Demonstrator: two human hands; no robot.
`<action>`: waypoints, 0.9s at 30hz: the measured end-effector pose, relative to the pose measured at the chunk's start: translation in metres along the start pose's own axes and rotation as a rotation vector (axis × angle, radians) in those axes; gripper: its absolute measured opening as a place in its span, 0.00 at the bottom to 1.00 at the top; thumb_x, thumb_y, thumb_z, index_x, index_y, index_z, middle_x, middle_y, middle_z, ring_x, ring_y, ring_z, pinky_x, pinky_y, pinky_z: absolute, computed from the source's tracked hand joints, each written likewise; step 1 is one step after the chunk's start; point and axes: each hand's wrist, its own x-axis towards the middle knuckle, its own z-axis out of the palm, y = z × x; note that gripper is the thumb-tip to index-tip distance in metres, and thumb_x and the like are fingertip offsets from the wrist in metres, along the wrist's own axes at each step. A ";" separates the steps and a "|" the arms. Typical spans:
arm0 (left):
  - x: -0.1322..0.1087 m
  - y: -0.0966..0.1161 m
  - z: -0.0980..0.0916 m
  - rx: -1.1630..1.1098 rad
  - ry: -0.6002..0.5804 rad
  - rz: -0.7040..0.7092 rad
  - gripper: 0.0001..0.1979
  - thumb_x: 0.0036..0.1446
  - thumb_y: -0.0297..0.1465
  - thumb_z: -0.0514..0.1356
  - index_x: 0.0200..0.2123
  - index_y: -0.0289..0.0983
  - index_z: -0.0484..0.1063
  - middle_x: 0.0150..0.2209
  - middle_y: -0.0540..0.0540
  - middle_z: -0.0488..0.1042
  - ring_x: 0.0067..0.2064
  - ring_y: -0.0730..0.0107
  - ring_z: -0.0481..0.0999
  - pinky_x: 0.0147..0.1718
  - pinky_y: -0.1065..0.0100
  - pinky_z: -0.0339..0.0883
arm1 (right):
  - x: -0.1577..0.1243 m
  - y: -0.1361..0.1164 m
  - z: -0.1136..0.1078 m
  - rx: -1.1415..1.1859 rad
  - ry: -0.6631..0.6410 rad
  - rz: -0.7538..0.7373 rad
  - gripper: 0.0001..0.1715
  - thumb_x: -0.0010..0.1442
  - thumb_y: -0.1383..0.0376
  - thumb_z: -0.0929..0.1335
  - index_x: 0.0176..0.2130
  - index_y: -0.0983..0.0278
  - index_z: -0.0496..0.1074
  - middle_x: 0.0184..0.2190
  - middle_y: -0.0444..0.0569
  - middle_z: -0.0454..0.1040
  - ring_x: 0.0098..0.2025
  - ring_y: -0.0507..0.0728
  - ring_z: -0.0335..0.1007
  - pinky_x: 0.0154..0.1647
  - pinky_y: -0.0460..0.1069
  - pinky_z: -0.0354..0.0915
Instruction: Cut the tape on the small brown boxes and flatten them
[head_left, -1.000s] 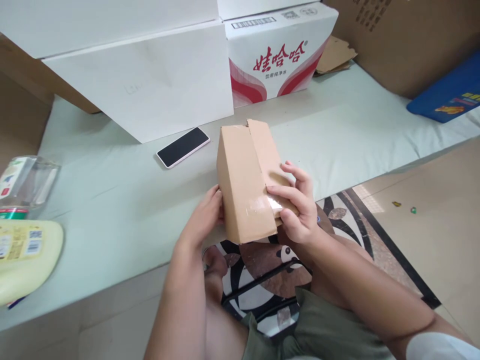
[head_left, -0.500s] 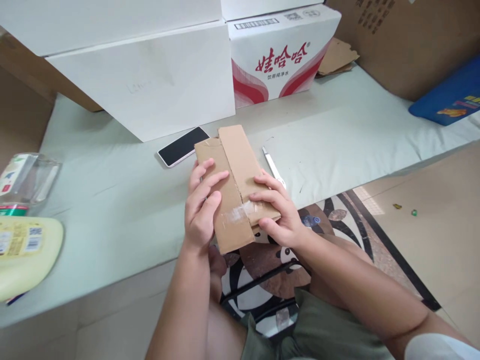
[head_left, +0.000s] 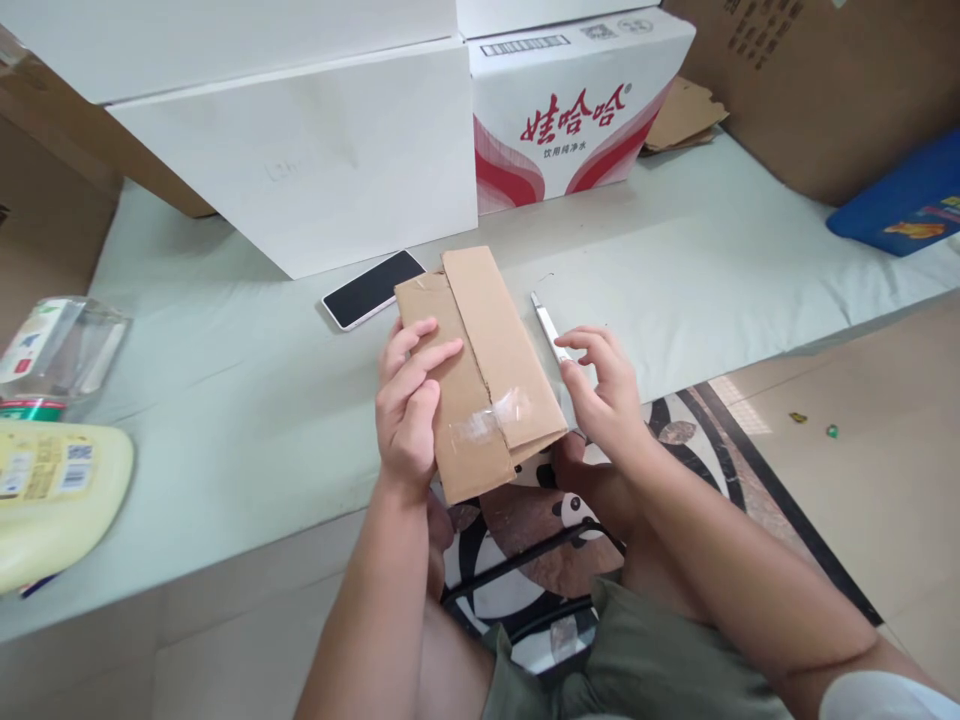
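Note:
A folded piece of brown cardboard (head_left: 499,350) with clear tape near its lower end is tilted over the table's front edge. My left hand (head_left: 409,410) grips its left side, thumb and fingers on the face. My right hand (head_left: 604,390) is off the cardboard, at the near end of a slim white cutter (head_left: 549,325) that lies on the table. Its thumb and index finger close around that end of the cutter. Behind the cardboard, a phone (head_left: 373,290) with a dark screen lies partly covered.
White boxes (head_left: 315,160) and a red-and-white carton (head_left: 577,120) stand at the back of the cloth-covered table (head_left: 247,420). At left are a clear bottle (head_left: 71,345) and a yellow bottle (head_left: 67,500); at right, a blue package (head_left: 900,205).
My right hand has let go of the cardboard and moved right to the white cutter. My left hand still holds the cardboard. The view has shifted slightly.

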 end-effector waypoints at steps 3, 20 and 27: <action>0.000 0.000 0.000 0.008 0.002 -0.023 0.19 0.64 0.32 0.52 0.48 0.45 0.82 0.63 0.49 0.72 0.70 0.55 0.65 0.74 0.48 0.53 | 0.009 0.014 0.002 -0.324 -0.144 0.084 0.17 0.63 0.59 0.67 0.50 0.59 0.78 0.51 0.59 0.73 0.53 0.68 0.70 0.55 0.67 0.69; -0.005 0.007 0.010 0.120 0.051 0.000 0.19 0.66 0.31 0.51 0.51 0.43 0.80 0.62 0.45 0.72 0.68 0.55 0.67 0.73 0.48 0.54 | -0.014 -0.032 -0.049 0.137 0.104 -0.202 0.14 0.60 0.60 0.72 0.46 0.57 0.71 0.29 0.41 0.69 0.26 0.52 0.64 0.26 0.49 0.61; -0.005 0.011 0.025 0.186 0.107 0.030 0.20 0.66 0.29 0.50 0.51 0.41 0.80 0.61 0.44 0.73 0.67 0.56 0.68 0.72 0.49 0.55 | -0.036 -0.077 -0.064 0.085 -0.084 -0.572 0.13 0.59 0.72 0.64 0.42 0.58 0.69 0.22 0.40 0.65 0.21 0.52 0.61 0.22 0.50 0.62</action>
